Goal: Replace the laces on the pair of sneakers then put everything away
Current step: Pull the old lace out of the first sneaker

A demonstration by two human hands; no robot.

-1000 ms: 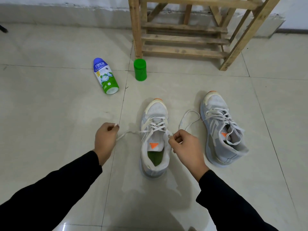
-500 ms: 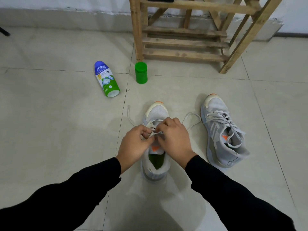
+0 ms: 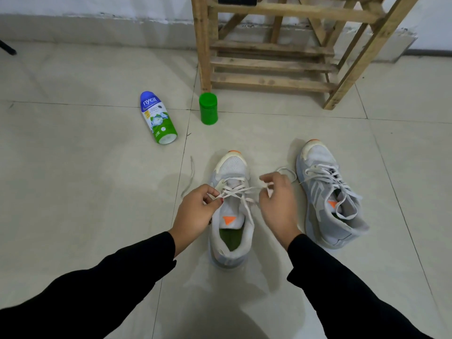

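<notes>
While left hand (image 3: 195, 211) and right hand (image 3: 276, 204) each pinch the lace (image 3: 234, 190) over the sneaker (image 3: 232, 167), it looks limp, probably slippery; grip near the tips.

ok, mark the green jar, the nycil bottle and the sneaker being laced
green jar (image 3: 208, 111): head view, middle of its side.
nycil bottle (image 3: 157, 118): head view, label at mid-body.
sneaker being laced (image 3: 232, 166): head view, bare toe mesh.

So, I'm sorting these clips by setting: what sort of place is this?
Likely a home entryway or storage corner, at a guess: tiled floor, a slatted wooden rack by the wall, and a sneaker being laced on the floor beside its mate.
</notes>
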